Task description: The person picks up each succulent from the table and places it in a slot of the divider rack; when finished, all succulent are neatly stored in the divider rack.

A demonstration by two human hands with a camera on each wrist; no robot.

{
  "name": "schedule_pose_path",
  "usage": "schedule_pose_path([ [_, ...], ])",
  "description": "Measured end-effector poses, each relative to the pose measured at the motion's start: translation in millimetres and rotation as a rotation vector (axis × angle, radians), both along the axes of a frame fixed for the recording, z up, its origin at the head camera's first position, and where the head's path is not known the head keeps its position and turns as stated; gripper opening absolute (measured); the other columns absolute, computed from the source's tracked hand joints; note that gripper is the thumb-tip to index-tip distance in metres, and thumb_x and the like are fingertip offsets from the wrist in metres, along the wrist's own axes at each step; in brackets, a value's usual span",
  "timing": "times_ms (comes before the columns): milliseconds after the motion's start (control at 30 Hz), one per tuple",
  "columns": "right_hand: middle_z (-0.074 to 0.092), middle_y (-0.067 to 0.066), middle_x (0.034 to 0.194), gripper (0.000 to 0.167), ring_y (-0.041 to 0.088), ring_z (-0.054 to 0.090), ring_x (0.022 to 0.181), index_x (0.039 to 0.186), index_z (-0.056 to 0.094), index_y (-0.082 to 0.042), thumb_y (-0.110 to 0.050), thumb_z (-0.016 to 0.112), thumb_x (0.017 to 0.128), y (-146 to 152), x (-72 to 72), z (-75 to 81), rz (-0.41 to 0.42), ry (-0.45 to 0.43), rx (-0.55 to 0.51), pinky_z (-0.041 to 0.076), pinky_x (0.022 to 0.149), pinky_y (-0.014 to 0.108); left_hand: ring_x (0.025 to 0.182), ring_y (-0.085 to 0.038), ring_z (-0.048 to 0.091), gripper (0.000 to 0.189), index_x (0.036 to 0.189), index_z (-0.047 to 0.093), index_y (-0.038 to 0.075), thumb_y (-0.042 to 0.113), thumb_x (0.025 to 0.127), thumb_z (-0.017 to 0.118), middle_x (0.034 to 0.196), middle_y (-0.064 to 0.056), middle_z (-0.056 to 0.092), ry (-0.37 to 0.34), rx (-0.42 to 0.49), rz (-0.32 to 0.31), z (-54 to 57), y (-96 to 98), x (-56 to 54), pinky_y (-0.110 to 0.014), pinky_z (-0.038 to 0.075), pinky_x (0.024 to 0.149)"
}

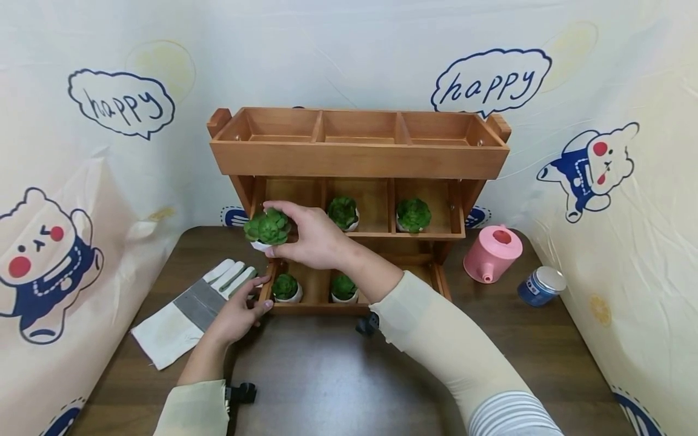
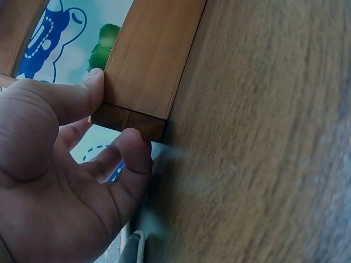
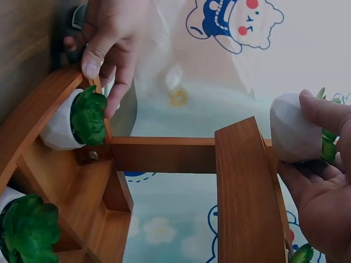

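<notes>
My right hand [image 1: 319, 239] grips a small potted succulent [image 1: 267, 227] with green leaves, in front of the left end of the wooden shelf's middle tier [image 1: 376, 235]. Its white faceted pot [image 3: 295, 129] sits between thumb and fingers in the right wrist view. With thumb and fingertips, my left hand [image 1: 235, 318] holds the front left corner of the bottom tier [image 2: 134, 121]. Two more succulents stand in the middle tier, one in the centre [image 1: 342, 212] and one at right [image 1: 413, 215]. Below, the bottom tier holds one at left [image 1: 286, 286] and another [image 1: 343, 287] beside it.
The shelf's top tier [image 1: 360, 160] has three bare compartments. A white and grey work glove [image 1: 191, 309] lies left of the shelf. To the right stand a pink watering can [image 1: 492, 254] and a blue jar with a pale lid [image 1: 541, 286]. Printed cloth hangs around the table.
</notes>
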State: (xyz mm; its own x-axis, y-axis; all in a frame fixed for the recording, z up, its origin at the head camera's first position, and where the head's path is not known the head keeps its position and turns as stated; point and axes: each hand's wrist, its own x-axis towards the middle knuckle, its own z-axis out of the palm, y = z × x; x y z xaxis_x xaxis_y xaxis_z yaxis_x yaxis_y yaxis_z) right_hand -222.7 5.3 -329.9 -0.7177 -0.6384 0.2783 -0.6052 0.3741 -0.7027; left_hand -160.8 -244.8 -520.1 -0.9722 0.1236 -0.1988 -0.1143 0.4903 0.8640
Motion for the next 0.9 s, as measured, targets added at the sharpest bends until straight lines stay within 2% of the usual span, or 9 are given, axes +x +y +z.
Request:
schedule_pose_path([
  [100, 0.064, 0.004, 0.137, 0.079, 0.008, 0.064, 0.113, 0.155, 0.047, -0.018, -0.029, 0.086, 0.087, -4, -2.8, 0.6, -0.047, -0.013, 0.002, 0.051, 0.097, 0.022, 0.091, -0.028, 0.060, 0.060, 0.157, 0.041, 0.016, 0.016, 0.103, 0.066, 0.140, -0.028, 0.050, 0.003, 0.001, -0.001, -1.3, -0.3, 0.1, -0.039, 0.057, 0.065],
  [500, 0.055, -0.006, 0.151, 0.080, 0.012, 0.057, 0.131, 0.158, 0.044, -0.025, -0.035, 0.084, 0.089, -19, -11.1, -3.6, -0.198, -0.058, -0.004, 0.046, 0.108, 0.031, 0.088, -0.028, 0.059, 0.061, 0.157, 0.042, 0.017, 0.019, 0.102, 0.068, 0.140, -0.026, 0.049, 0.015, -0.009, 0.000, -3.2, -0.7, -0.9, -0.039, 0.056, 0.064],
  [667, 0.052, -0.005, 0.153, 0.080, 0.016, 0.054, 0.134, 0.158, 0.043, -0.027, -0.038, 0.083, 0.090, -23, -13.6, -4.1, -0.241, -0.044, -0.001, 0.046, 0.110, 0.037, 0.088, -0.028, 0.059, 0.061, 0.157, 0.042, 0.018, 0.019, 0.102, 0.068, 0.140, -0.025, 0.049, 0.011, -0.015, 0.007, -2.1, 0.6, -1.5, -0.040, 0.056, 0.065],
  [900, 0.049, -0.002, 0.156, 0.081, 0.018, 0.052, 0.137, 0.160, 0.040, -0.028, -0.035, 0.082, 0.091, -27, -16.2, -3.2, -0.278, -0.070, 0.033, 0.044, 0.112, 0.037, 0.088, -0.027, 0.060, 0.060, 0.157, 0.042, 0.017, 0.017, 0.102, 0.067, 0.140, -0.025, 0.049, 0.013, -0.020, 0.019, -1.7, 1.0, -0.3, -0.040, 0.056, 0.065],
])
